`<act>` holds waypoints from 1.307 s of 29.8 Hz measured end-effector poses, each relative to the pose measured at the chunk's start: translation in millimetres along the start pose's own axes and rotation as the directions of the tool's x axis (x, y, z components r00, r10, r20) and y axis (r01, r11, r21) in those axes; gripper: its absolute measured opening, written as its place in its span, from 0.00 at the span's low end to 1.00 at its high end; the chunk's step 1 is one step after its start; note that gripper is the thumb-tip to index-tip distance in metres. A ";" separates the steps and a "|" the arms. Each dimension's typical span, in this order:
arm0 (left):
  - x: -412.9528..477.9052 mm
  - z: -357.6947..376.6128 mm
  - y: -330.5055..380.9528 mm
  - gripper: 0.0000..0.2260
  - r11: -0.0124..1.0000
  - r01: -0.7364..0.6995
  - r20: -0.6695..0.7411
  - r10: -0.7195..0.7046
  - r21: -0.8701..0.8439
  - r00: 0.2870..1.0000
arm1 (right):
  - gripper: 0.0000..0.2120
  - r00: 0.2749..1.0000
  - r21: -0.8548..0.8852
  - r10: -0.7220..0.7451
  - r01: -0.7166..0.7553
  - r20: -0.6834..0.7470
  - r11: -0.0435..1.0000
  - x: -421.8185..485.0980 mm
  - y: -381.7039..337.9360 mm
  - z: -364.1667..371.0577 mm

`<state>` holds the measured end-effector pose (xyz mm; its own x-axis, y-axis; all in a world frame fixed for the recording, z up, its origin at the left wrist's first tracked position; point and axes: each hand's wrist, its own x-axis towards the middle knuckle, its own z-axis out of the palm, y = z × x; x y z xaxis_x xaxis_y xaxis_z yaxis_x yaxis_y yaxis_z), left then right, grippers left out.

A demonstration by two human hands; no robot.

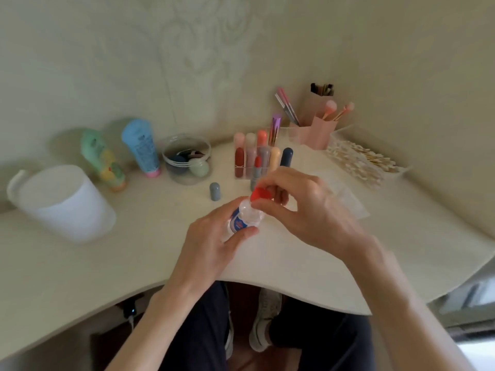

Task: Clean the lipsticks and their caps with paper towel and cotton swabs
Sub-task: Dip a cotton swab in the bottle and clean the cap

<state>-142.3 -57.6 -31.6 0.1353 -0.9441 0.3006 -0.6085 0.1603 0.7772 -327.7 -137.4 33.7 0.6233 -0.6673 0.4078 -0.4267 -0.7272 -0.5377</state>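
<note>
Left hand [214, 246] grips the small clear bottle [244, 219] steady while right hand [305, 207] pinches its red cap [257, 195] (probably unscrewing), lipsticks [257, 159] standing untouched just behind on the counter [128, 253].

A soft green plastic tube [103, 159] and a light blue plastic tube [141, 147] stand cap-down on the cream-coloured desk [134, 263], by the wall. Just right of them, a round clear plastic tub [187, 180] holds makeup sponges [199, 168]. Farther right stands a pink holder [321, 132] with brushes [330, 108]
</note>
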 end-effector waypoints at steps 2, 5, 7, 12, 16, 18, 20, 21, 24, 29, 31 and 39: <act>0.3 -4.6 -3.4 0.23 1.000 0.019 -0.013 -0.019 0.011 1.000 | 0.09 0.996 -0.005 -0.034 0.035 0.082 0.999 2.4 -0.2 -3.2; 0.5 -6.1 -8.6 0.20 0.999 0.027 -0.030 -0.026 0.019 0.999 | 0.12 0.995 -0.046 -0.013 0.018 0.099 0.999 4.7 -5.4 -5.1; -0.1 -4.7 -10.8 0.20 0.999 0.019 -0.038 -0.018 0.034 0.999 | 0.17 0.999 -0.116 0.051 -0.048 0.019 0.992 6.0 -9.6 -2.1; -0.1 -5.1 -13.4 0.20 1.000 0.017 -0.015 -0.017 0.015 1.000 | 0.07 0.997 -0.109 -0.043 0.049 0.057 0.993 10.2 -10.3 2.4; 0.1 -8.2 -16.2 0.21 1.000 0.020 -0.018 -0.020 -0.018 1.000 | 0.16 0.984 -0.076 -0.084 0.097 0.157 0.992 11.2 -13.6 -5.9; -0.3 -7.6 -15.5 0.20 1.000 0.018 -0.013 -0.019 -0.023 1.000 | 0.22 0.995 -0.141 -0.004 0.017 0.095 0.990 12.5 -17.2 -4.0; -0.4 -6.1 -15.3 0.18 0.999 0.024 -0.006 -0.025 -0.028 1.000 | 0.21 1.000 -0.212 0.005 0.000 0.023 0.977 15.7 -18.7 -0.9; -0.4 -5.8 -15.7 0.18 0.999 0.030 -0.004 -0.030 -0.029 1.000 | 0.19 1.000 -0.215 -0.010 0.011 0.007 0.977 17.0 -18.6 0.1; 0.3 -5.7 -19.2 0.21 0.997 0.054 0.005 -0.053 -0.049 0.999 | 0.11 0.999 -0.140 -0.041 0.044 0.023 0.989 18.2 -14.9 0.2; 2.0 -6.1 -23.6 0.18 0.987 0.094 0.014 -0.093 -0.127 0.996 | 0.10 0.996 -0.015 -0.083 0.084 0.029 0.996 19.2 -8.5 -8.9; 1.8 -6.1 -23.3 0.18 0.985 0.106 0.010 -0.105 -0.138 0.994 | 0.12 0.997 -0.013 -0.075 0.075 -0.012 0.997 15.4 -0.9 -13.4; 2.3 -4.9 -25.7 0.19 0.991 0.091 -0.050 -0.097 -0.101 0.994 | 0.12 0.989 -0.127 0.064 -0.046 0.137 0.991 -17.2 21.5 32.1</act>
<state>-122.5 -62.5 -48.2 0.2325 -0.9396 0.2514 -0.5113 0.1018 0.8533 -326.5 -136.3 -8.6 0.6789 -0.6837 0.2677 -0.5346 -0.7101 -0.4582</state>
